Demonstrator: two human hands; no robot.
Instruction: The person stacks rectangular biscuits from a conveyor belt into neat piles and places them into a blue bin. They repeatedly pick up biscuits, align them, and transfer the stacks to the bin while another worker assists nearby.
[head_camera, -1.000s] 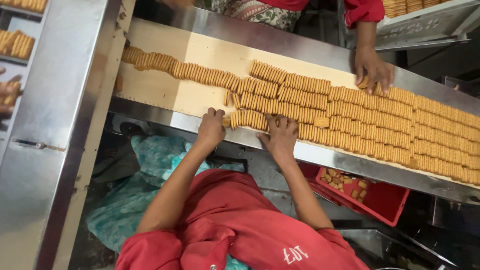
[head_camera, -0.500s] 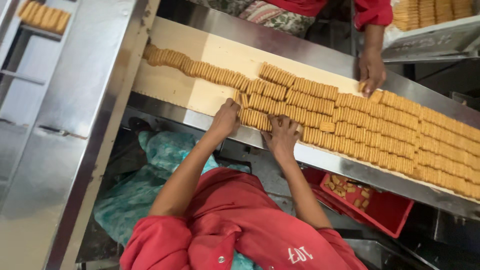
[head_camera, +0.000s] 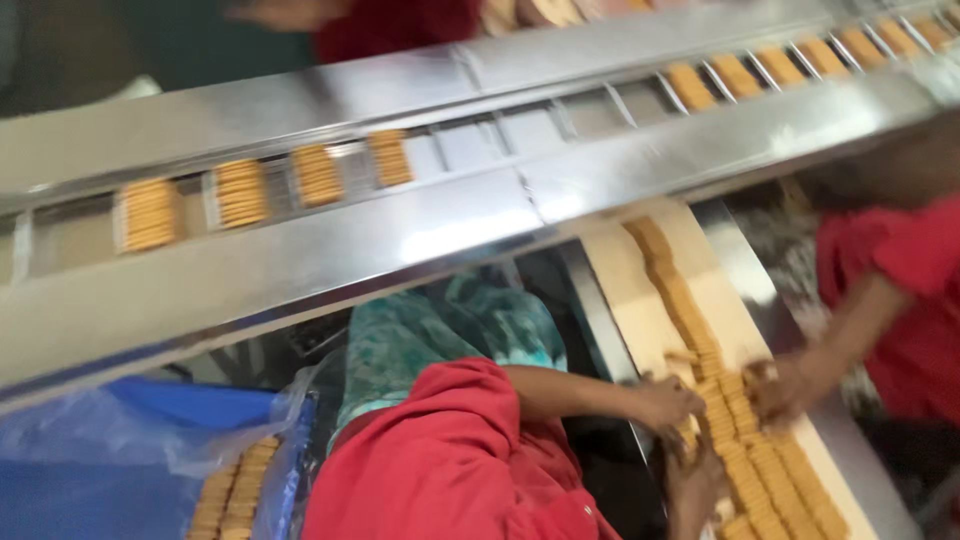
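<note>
A long shiny steel track (head_camera: 300, 260) runs across the top. It has little pockets, and some of them hold short biscuit stacks (head_camera: 240, 192). A blue bin (head_camera: 130, 470) with a clear bag in it sits low on the left, with more biscuits inside. On the right is the pale belt (head_camera: 640, 320), which is the worktop here. Rows of biscuits (head_camera: 760, 480) stand on edge on the belt, packed close near the bottom.

The person's left hand (head_camera: 668, 402) reaches out from a red sleeve and touches the near side of the rows, with its fingers bent. The right hand (head_camera: 695, 482) is just below it, also at the rows. The picture is blurry, so I cannot tell if either hand really grips any biscuits. A co-worker's hand (head_camera: 790, 388) is at the far side of the same rows.

To do this well, I think both hands should press a short row from its two ends. They should squeeze softly, keep the biscuits standing up, and stay clear of the other person's hand.
</note>
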